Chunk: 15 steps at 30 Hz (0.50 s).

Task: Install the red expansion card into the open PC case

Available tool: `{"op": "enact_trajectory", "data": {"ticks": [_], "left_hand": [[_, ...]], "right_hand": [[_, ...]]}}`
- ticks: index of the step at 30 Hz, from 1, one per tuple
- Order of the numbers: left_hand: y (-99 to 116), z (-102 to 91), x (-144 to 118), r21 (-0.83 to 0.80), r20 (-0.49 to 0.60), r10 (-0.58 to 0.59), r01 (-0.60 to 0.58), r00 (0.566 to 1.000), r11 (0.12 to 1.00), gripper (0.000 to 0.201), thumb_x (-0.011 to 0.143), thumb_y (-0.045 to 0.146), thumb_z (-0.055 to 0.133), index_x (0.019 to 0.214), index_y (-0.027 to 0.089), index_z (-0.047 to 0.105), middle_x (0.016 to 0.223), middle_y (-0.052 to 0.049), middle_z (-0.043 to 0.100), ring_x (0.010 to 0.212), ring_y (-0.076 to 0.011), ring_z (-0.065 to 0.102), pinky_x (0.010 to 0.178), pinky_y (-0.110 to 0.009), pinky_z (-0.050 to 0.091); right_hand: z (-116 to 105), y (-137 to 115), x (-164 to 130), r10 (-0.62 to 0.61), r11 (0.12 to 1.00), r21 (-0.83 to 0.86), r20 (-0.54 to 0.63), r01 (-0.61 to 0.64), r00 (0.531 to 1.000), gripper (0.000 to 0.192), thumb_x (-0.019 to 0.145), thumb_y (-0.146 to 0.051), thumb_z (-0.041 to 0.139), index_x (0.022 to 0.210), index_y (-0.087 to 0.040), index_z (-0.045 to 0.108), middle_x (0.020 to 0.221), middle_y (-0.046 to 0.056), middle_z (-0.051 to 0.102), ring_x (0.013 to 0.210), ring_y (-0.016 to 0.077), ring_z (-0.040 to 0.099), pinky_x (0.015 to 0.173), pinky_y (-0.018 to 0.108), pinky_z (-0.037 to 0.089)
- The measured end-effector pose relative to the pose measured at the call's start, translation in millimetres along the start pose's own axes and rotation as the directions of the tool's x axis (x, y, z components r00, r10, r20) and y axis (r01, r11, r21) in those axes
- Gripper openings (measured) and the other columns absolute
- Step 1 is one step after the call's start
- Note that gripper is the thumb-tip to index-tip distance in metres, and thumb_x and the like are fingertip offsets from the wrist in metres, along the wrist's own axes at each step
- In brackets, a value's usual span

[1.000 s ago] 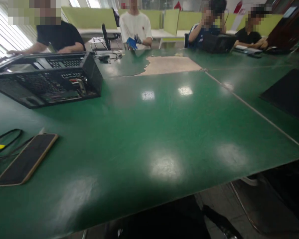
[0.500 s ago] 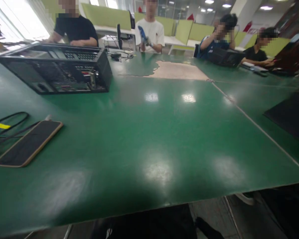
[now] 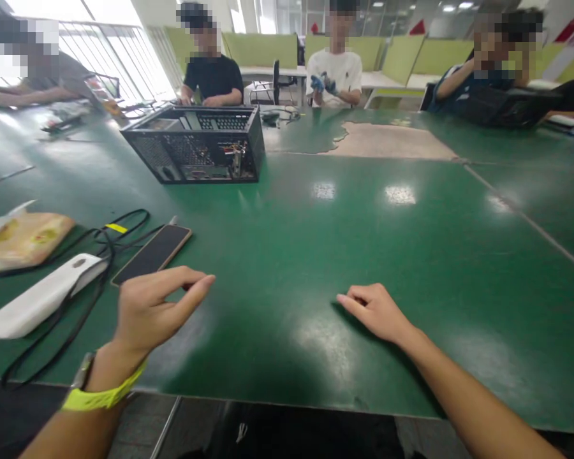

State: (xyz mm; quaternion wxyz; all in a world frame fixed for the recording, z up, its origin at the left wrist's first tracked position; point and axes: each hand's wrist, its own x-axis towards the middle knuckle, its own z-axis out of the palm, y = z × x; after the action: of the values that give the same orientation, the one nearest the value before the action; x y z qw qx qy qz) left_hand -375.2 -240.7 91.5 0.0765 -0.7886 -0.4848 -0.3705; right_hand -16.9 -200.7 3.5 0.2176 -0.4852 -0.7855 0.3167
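Observation:
My left hand [image 3: 153, 309] hovers over the near edge of the green table [image 3: 316, 255], fingers loosely curled and apart, holding nothing. A yellow band is on that wrist. A dark phone [image 3: 152, 254] lies just beyond it. My right hand [image 3: 375, 310] rests on the table with its fingers curled under, empty. An open black computer case [image 3: 198, 143] stands farther back on the left.
Black cables [image 3: 100, 239], a white power bank [image 3: 41, 293] and a food wrapper [image 3: 22, 236] lie at the left. Several people sit around the far side; one in a white shirt [image 3: 337, 70] wears blue gloves. A worn bare patch [image 3: 387, 140] marks the table.
The view has swung left and down. Both my hands have come into view over the near table edge. More items at the left are now visible.

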Motion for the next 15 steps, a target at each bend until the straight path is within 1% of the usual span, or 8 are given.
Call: {"op": "enact_trajectory", "data": {"ticks": [3,5,6,8,10,11,13,15], "left_hand": [[-5,37.3,14,-0.077,0.160,-0.013,0.026,0.987,0.997,0.025,0.084,0.029,0.062,0.061,0.020,0.057,0.053,0.006,0.054,0.045,-0.0073,0.048,0.048,-0.023,0.038],[-12,58.3,33,-0.105,0.213,-0.061,0.085,0.975,0.991,0.032,0.085,0.034,0.058,0.057,0.020,0.051,0.051,0.005,0.049,0.045,-0.0098,0.044,0.048,-0.027,0.037],[-18,66.5,45,-0.102,0.193,-0.079,0.100,0.978,0.990,0.034,0.086,0.036,0.056,0.056,0.021,0.049,0.053,0.004,0.050,0.048,-0.0114,0.046,0.050,-0.028,0.038],[-35,77.7,76,-0.050,0.073,-0.097,0.101,0.993,0.994,0.030,0.086,0.039,0.053,0.061,0.022,0.051,0.066,0.000,0.058,0.063,-0.0155,0.055,0.063,-0.031,0.045],[-57,83.4,112,0.069,-0.061,-0.108,0.112,0.992,0.991,0.022,0.086,0.042,0.052,0.077,0.022,0.058,0.091,-0.004,0.064,0.091,-0.0211,0.060,0.086,-0.037,0.047],[-70,85.3,131,0.139,-0.107,-0.121,0.136,0.987,0.981,0.024,0.086,0.044,0.052,0.090,0.022,0.060,0.105,-0.006,0.063,0.105,-0.0238,0.056,0.095,-0.040,0.043],[-98,90.0,166,0.259,-0.137,-0.173,0.204,0.975,0.944,0.046,0.084,0.050,0.051,0.119,0.021,0.053,0.132,-0.010,0.051,0.125,-0.0297,0.044,0.106,-0.045,0.034],[-130,99.1,196,0.345,-0.122,-0.235,0.263,0.964,0.901,0.070,0.082,0.058,0.051,0.137,0.018,0.037,0.147,-0.014,0.035,0.133,-0.0363,0.031,0.109,-0.051,0.028]], "right_hand": [[2,2,1,0.012,0.999,-0.034,0.010,-0.012,1.000,0.047,0.090,-0.049,0.047,0.055,-0.017,0.045,0.050,-0.005,0.035,0.050,0.0084,0.034,0.054,0.025,0.025],[0,0,1,0.024,0.999,-0.029,0.008,-0.024,1.000,0.047,0.090,-0.049,0.047,0.054,-0.017,0.043,0.050,-0.005,0.034,0.050,0.0086,0.032,0.053,0.025,0.024],[0,-1,2,0.030,0.999,-0.023,0.007,-0.030,1.000,0.047,0.089,-0.049,0.047,0.054,-0.017,0.042,0.050,-0.005,0.033,0.050,0.0087,0.031,0.052,0.025,0.024],[-1,-1,3,0.035,0.999,-0.005,0.007,-0.035,0.999,0.048,0.089,-0.049,0.047,0.054,-0.017,0.042,0.050,-0.005,0.032,0.050,0.0087,0.030,0.052,0.025,0.023],[-1,1,3,0.025,1.000,0.013,0.012,-0.025,1.000,0.049,0.091,-0.049,0.046,0.054,-0.017,0.041,0.050,-0.005,0.032,0.050,0.0086,0.030,0.052,0.025,0.023],[0,2,3,0.015,1.000,0.022,0.014,-0.015,1.000,0.049,0.091,-0.049,0.045,0.054,-0.017,0.040,0.051,-0.005,0.032,0.050,0.0084,0.030,0.052,0.025,0.023],[1,3,3,0.000,0.999,0.034,0.010,0.000,1.000,0.050,0.093,-0.049,0.042,0.055,-0.017,0.039,0.052,-0.005,0.031,0.051,0.0080,0.030,0.053,0.025,0.023],[2,3,4,-0.009,0.999,0.033,0.003,0.009,1.000,0.051,0.094,-0.049,0.041,0.055,-0.017,0.038,0.052,-0.005,0.030,0.051,0.0077,0.030,0.054,0.025,0.022]]}}
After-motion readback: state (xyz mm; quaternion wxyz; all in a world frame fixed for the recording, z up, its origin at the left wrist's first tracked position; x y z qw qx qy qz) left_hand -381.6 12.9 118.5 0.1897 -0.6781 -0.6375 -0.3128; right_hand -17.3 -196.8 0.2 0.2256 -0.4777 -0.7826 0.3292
